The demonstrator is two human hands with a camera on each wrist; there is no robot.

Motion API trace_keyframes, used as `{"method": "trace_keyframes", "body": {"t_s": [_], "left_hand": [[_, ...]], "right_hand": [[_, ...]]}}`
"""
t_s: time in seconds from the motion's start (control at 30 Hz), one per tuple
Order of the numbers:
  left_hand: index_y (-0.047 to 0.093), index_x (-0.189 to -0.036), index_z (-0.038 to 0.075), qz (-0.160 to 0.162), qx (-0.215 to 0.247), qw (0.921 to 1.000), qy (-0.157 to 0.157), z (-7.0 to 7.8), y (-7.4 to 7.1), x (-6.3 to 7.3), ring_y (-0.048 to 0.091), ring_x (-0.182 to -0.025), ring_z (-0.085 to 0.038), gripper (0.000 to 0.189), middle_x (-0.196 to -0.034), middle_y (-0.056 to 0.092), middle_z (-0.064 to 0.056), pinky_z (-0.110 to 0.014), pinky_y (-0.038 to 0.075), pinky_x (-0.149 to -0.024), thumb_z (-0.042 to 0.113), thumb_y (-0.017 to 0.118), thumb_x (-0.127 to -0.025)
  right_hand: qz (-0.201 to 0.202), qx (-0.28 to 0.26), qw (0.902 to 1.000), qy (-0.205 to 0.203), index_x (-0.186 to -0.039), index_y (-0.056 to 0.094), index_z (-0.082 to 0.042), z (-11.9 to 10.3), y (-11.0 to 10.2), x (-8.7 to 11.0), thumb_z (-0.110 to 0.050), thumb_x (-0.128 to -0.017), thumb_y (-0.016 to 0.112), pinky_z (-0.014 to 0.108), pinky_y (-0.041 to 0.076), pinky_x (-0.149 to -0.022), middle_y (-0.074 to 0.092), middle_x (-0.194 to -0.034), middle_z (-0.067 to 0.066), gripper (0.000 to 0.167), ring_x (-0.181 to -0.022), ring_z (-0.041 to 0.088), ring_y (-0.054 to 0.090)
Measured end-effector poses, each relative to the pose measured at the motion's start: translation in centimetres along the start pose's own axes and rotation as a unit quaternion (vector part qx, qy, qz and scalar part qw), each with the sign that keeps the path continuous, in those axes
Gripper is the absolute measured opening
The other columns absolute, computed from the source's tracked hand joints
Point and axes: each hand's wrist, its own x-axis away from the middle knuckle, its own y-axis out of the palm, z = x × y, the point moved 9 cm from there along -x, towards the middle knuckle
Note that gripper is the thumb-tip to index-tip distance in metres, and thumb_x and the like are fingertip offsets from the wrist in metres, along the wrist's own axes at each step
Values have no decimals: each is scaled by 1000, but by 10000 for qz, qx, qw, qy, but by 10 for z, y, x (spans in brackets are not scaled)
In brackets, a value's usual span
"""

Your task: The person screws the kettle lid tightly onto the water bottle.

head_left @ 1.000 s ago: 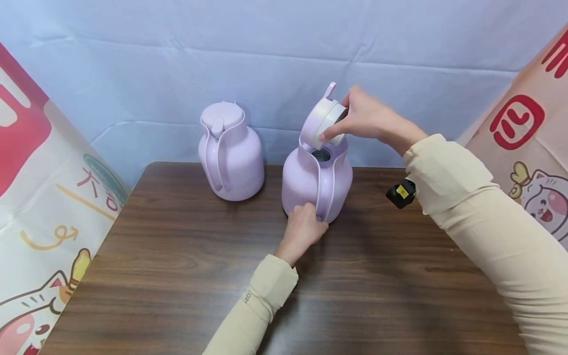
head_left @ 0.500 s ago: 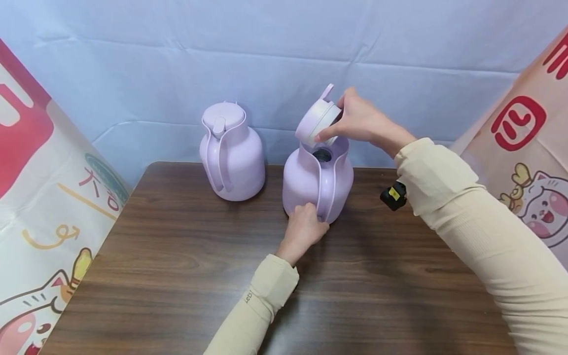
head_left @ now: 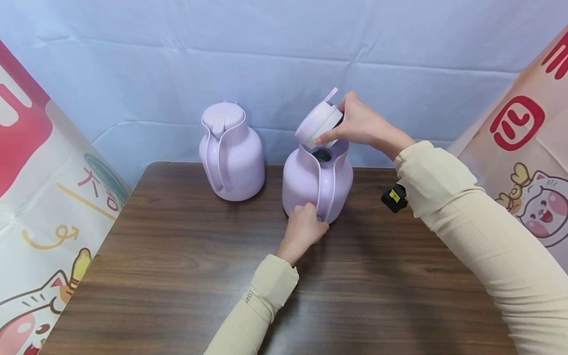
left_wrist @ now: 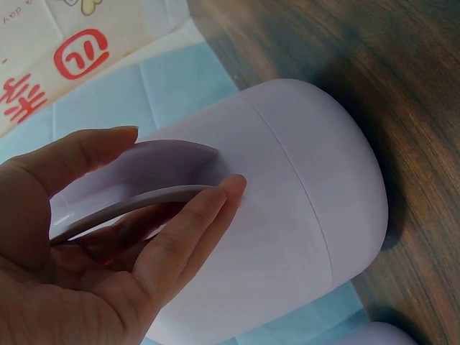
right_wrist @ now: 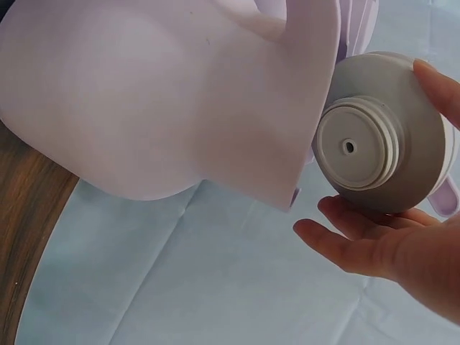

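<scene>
A lilac thermos jug stands upright on the table, its dark mouth exposed. Low on its handle, my left hand grips, and in the left wrist view the thumb and fingers lie on either side of the handle. Tilted over the mouth is the jug's lid, its round stepped underside with a small central hole turned toward the right wrist camera. My right hand holds this lid by its edge, with the thumb and fingers on opposite sides. A lilac tab sticks up from the lid's far side.
A second lilac thermos jug, lid on, stands to the left on the brown wooden table. Pale blue cloth hangs behind, with printed banners at both sides. A small black device sits under the right cuff.
My right hand and the lid have shifted slightly to the left over the jug's mouth, and the right sleeve moved with them. The left hand and both jugs have stayed put.
</scene>
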Motion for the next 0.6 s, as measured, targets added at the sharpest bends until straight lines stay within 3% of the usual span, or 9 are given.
{"method": "trace_keyframes", "body": {"t_s": [0.6], "left_hand": [[48, -51, 8, 105, -50, 9999, 79, 1, 0, 0, 44, -49, -17, 26, -51, 46, -3, -34, 45, -53, 9, 68, -68]], "right_hand": [[81, -2, 9999, -66, -121, 24, 3, -4, -1, -3, -32, -69, 78, 40, 35, -84, 43, -112, 19, 82, -101, 29, 43]]}}
